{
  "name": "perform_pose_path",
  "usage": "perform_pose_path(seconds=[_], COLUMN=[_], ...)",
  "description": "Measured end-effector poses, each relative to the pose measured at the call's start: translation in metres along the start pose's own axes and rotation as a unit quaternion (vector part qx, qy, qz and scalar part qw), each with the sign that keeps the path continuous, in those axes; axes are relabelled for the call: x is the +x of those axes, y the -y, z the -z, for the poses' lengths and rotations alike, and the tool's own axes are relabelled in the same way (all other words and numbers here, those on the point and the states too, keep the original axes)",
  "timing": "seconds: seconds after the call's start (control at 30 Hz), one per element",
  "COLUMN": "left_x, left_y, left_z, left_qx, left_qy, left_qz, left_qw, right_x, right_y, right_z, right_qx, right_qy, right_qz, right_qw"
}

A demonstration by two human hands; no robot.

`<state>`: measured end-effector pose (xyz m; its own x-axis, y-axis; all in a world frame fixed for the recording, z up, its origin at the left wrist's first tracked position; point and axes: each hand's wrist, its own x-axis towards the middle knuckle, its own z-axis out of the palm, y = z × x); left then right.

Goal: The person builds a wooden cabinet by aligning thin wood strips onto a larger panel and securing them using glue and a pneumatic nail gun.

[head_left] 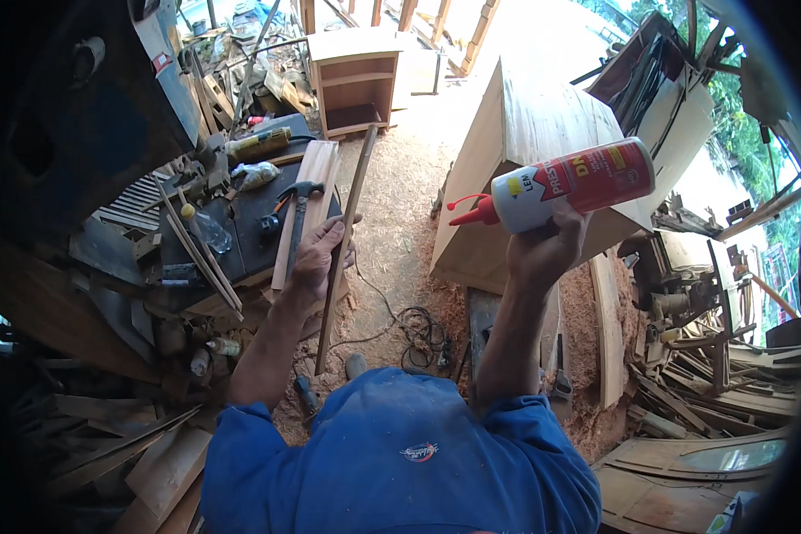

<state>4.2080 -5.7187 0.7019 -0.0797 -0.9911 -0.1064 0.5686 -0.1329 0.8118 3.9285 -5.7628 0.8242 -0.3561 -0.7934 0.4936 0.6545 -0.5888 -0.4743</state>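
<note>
My left hand (pixel 320 254) is closed around a long thin wooden strip (pixel 353 198), held nearly upright in front of me. Raised on the right, my right hand (pixel 547 242) grips a red and white glue bottle (pixel 578 182). The bottle lies tilted on its side, its red nozzle pointing left and the small red cap hanging off on its strap. Just left of my left hand, a claw hammer (pixel 299 206) rests on pale boards (pixel 316 169). Behind the bottle stands a large pale wooden cabinet (pixel 489 214).
A small open wooden cabinet (pixel 356 82) stands at the far side. The dark workbench (pixel 240 214) at left carries a clear plastic bottle (pixel 212 233) and tools. A black cable (pixel 423 331) coils on the sawdust-covered floor (pixel 392 240). Scrap wood (pixel 730 392) piles up at right.
</note>
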Motion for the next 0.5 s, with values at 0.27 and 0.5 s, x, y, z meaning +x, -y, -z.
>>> perform_pose_path(seconds=[0.27, 0.5], left_x=[0.042, 0.041], left_y=[-0.002, 0.035], left_z=[-0.053, -0.112], left_qx=[-0.08, -0.12], left_qy=[0.05, 0.081], left_qz=[-0.085, -0.056], left_qw=[0.992, 0.988], right_x=[0.027, 0.079], right_y=[-0.022, -0.022], right_z=[0.004, -0.023], right_qx=[-0.031, 0.022], right_qy=[0.139, 0.134], right_qz=[0.078, 0.109], right_qw=[0.987, 0.985])
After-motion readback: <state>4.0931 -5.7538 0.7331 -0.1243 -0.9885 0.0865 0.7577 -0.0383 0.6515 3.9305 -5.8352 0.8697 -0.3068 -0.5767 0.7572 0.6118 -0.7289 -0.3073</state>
